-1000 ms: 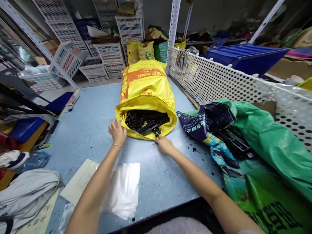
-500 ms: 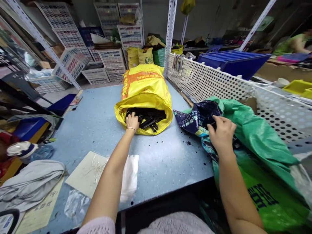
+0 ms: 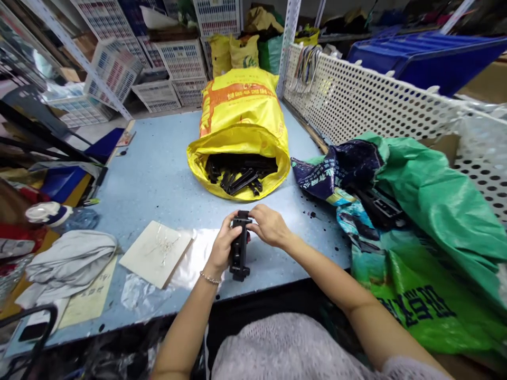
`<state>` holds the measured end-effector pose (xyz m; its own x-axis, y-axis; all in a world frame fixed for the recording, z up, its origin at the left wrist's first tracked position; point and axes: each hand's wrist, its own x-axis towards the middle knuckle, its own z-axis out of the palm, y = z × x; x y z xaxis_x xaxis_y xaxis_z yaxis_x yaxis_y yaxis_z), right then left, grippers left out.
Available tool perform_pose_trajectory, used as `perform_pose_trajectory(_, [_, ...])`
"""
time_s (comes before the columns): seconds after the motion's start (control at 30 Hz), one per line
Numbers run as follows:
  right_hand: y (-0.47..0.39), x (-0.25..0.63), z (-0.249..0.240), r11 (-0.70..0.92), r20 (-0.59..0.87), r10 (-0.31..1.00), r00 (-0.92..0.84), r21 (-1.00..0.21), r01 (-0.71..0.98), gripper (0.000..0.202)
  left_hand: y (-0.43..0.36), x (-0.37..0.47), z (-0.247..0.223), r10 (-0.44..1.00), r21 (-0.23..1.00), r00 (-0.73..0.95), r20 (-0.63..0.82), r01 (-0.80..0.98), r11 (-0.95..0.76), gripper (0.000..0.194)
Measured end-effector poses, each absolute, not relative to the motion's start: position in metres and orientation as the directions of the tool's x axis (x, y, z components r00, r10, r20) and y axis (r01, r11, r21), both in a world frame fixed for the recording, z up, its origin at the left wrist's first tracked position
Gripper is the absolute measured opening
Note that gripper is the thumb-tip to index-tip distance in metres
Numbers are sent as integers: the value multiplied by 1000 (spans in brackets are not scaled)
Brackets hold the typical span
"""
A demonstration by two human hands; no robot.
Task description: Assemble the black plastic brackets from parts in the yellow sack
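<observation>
A long black plastic part (image 3: 238,252) stands up from my grip near the table's front edge. Wrapped round its left side is my left hand (image 3: 222,245), the thumb lying across its face. My right hand (image 3: 270,226) pinches at its top end with thumb and fingers; whether a second small piece is between them I cannot make out. Beyond both hands lies a yellow woven sack (image 3: 245,105), its mouth facing me and full of black parts (image 3: 241,179). At the right, similar black parts (image 3: 382,206) show in the opening of a green woven sack (image 3: 431,184).
A pale square board (image 3: 156,253) with tiny bits on it and clear plastic film lie left on the blue table (image 3: 150,174). A grey cloth (image 3: 75,258) and a bottle (image 3: 81,217) are farther left. A white perforated panel (image 3: 368,100) borders the right side.
My left hand has left the yellow sack and my right hand has left the green sack. Both have come together near the front edge, holding a black plastic part. The view has tilted down.
</observation>
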<state>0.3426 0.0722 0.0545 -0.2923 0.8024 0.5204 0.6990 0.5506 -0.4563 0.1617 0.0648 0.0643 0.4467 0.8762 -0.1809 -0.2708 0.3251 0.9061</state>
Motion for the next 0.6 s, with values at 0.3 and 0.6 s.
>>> perform_pose_trajectory(0.3, [33, 328, 36, 456, 228, 870, -437, -708, 539, 43, 66, 165, 43, 963, 891, 168, -209, -374, 258, 48])
perform_pose_trajectory(0.6, [-6, 308, -2, -131, -136, 937, -322, -991, 38, 45, 42, 165, 54, 978, 965, 165, 128, -248, -85, 72])
